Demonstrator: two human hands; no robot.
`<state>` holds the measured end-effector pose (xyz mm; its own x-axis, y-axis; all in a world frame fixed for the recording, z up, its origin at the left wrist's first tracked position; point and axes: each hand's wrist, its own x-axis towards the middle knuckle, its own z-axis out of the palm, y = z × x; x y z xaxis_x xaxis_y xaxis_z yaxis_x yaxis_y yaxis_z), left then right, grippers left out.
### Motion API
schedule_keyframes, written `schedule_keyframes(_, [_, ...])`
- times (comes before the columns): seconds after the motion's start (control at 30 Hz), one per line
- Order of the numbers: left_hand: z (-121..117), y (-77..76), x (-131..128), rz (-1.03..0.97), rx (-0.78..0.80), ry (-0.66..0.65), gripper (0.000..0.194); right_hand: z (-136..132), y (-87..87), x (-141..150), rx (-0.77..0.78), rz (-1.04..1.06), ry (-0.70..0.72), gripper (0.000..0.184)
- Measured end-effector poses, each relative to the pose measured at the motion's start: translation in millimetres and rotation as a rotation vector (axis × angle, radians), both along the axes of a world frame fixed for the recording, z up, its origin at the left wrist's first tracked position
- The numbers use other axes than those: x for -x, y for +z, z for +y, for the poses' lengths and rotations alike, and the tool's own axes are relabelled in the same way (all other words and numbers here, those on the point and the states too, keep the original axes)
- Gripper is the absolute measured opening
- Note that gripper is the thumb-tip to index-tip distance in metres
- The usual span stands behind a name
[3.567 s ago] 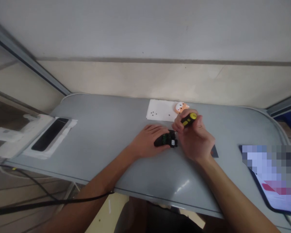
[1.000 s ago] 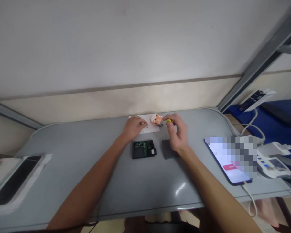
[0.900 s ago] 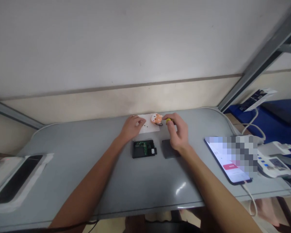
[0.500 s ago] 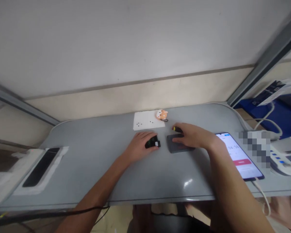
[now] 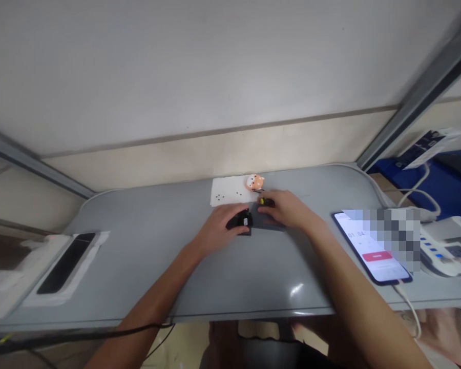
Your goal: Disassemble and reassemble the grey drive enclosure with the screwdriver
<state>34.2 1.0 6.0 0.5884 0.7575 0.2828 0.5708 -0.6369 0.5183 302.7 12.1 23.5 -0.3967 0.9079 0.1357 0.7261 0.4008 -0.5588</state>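
Note:
My left hand (image 5: pixel 221 228) is curled on the desk around a small black device (image 5: pixel 246 221) with a white label on it, thumb along its near edge. Close on its right, my right hand (image 5: pixel 282 206) is closed on a slim tool with a black-and-yellow end (image 5: pixel 263 201), which looks like a small screwdriver; its tip cannot be made out. Below the right hand lies a flat dark grey case (image 5: pixel 268 224), its left end against the black device. Behind both hands, several tiny dark pieces like screws (image 5: pixel 218 198) rest on a white paper (image 5: pixel 230 185).
An orange-and-white animal-face trinket (image 5: pixel 255 182) sits on the paper's right corner. To the right, a lit phone (image 5: pixel 376 256) is plugged into a white cable (image 5: pixel 409 307) beside a power strip (image 5: pixel 451 251). A dark phone (image 5: pixel 66 264) lies at the left. Metal posts flank the grey desk (image 5: pixel 157 215).
My right hand has moved left with the tool, coming close to my left hand. The dark grey case has shifted left too, up to the black device. My left hand has barely moved.

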Motion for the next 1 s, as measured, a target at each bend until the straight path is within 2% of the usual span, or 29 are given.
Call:
schedule_keyframes(0.17, [-3.6, 5.9, -7.1, -0.063, -0.022, 0.024, 0.051, 0.3, -0.8, 5.7, -0.029, 0.025, 0.046, 0.011])
schedule_keyframes(0.3, [-23.5, 13.8, -24.5, -0.073, -0.103, -0.140, 0.054, 0.3, -3.1, 7.3, -0.076, 0.050, 0.065, 0.012])
schedule_keyframes(0.43, [-47.1, 8.9, -30.1, 0.018, -0.188, -0.318, 0.049, 1.0, -7.9, 5.3, -0.089, 0.050, 0.044, 0.015])
schedule_keyframes(0.53, [-56.7, 0.5, -24.9, 0.119, -0.238, -0.368, 0.049, 2.0, -9.3, 4.2, -0.095, 0.017, 0.015, 0.020])
schedule_keyframes(0.63, [-57.9, -0.6, -19.3, 0.176, -0.261, -0.386, 0.053, 2.4, -6.0, 3.3, -0.101, 0.002, -0.019, 0.020])
schedule_keyframes(0.73, [-49.1, 6.2, -12.1, 0.197, -0.269, -0.312, 0.048, 1.3, 0.5, -0.1, -0.097, 0.037, -0.080, 0.019])
schedule_keyframes(0.83, [-30.8, 11.4, 2.6, 0.177, -0.254, -0.118, 0.033, -1.7, 6.4, -7.5, -0.041, 0.022, -0.123, 0.018])
schedule_keyframes(0.9, [-17.9, 10.2, 16.1, 0.166, -0.255, -0.002, 0.026, -4.1, 8.3, -13.1, 0.025, -0.013, -0.117, 0.022])
schedule_keyframes(1.0, [-6.2, 1.4, 35.3, 0.179, -0.196, 0.036, 0.022, -6.2, 7.7, -19.3, 0.116, -0.025, -0.066, 0.025])
